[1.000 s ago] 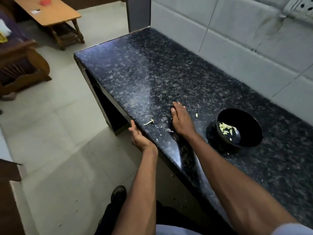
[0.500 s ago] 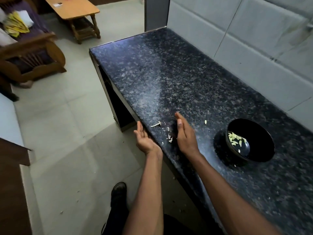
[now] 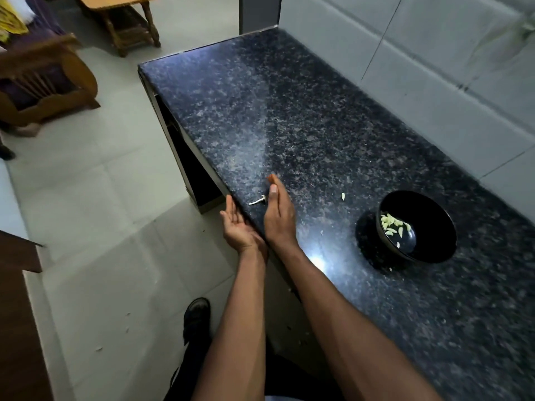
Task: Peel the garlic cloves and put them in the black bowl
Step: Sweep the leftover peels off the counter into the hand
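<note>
Where the speckled granite counter (image 3: pixel 289 117) runs toward me, I see the black bowl (image 3: pixel 419 230), round and glossy, standing on it with a small heap of pale peeled garlic cloves (image 3: pixel 393 224) inside. One loose clove (image 3: pixel 343 196) lies on the stone between bowl and hands. My right hand (image 3: pixel 278 215) stands on edge on the counter, fingers straight and pressed together, just beside a thin whitish garlic stem (image 3: pixel 257 201). My left hand (image 3: pixel 237 227) is cupped palm-up against the counter's edge, fingers relaxed, holding nothing I can see.
</note>
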